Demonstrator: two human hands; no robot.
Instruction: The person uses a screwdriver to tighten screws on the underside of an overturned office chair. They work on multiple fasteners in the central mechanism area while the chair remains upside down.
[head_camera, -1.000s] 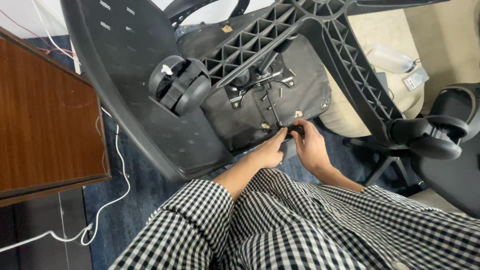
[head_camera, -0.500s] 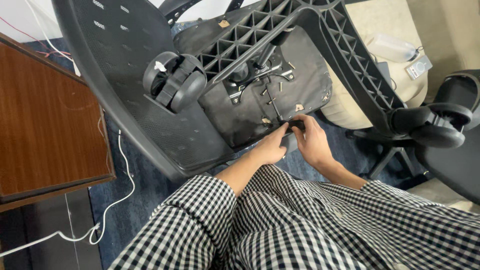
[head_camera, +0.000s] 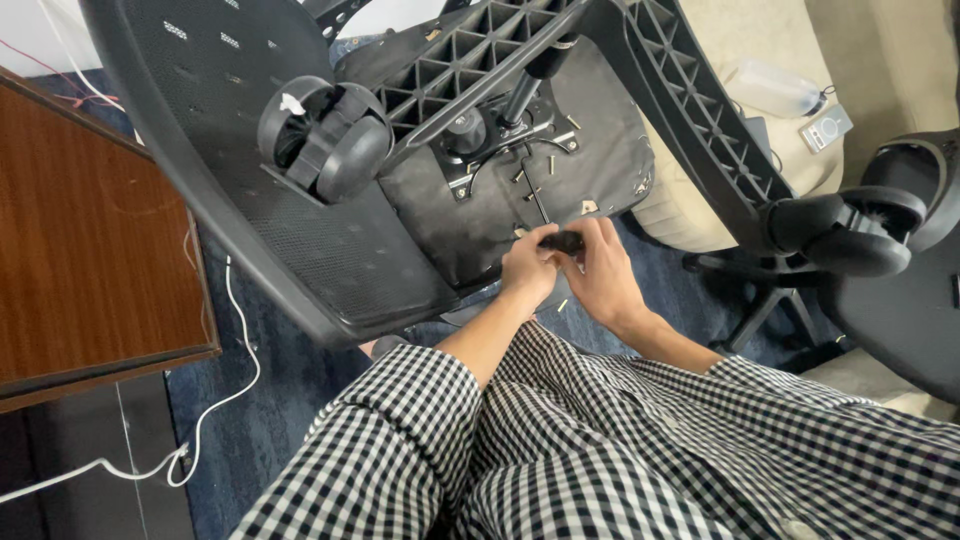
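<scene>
1. An office chair lies overturned on a dark blue carpet (head_camera: 280, 420), with the black underside of its seat (head_camera: 560, 160) facing up and the ribbed star base (head_camera: 470, 60) crossing above it.
2. Both hands meet at the near edge of the seat underside. The left hand (head_camera: 527, 272) and the right hand (head_camera: 603, 275) are curled together around a small black handle (head_camera: 562, 241), fingers closed on it from either side.
3. A thin dark shaft (head_camera: 536, 195) runs from the handle up towards the metal mounting plate (head_camera: 500, 150) under the seat; what its tip meets is too small to make out.
4. A double caster (head_camera: 325, 140) sits on one base arm near the far left; another caster (head_camera: 850, 230) sits at the right.
5. Small brass-coloured screws (head_camera: 553, 165) lie loose on the seat underside, not in any container.
6. A clear plastic bottle (head_camera: 775, 90) lies on a cream cushion (head_camera: 720, 130) at the far right; its contents cannot be told.
7. A brown wooden tabletop (head_camera: 90, 260) fills the left side, cut off by the frame, with a white cable (head_camera: 235, 340) trailing below it.
8. Checked sleeves (head_camera: 600, 450) hide the person's lap and the floor beneath.
</scene>
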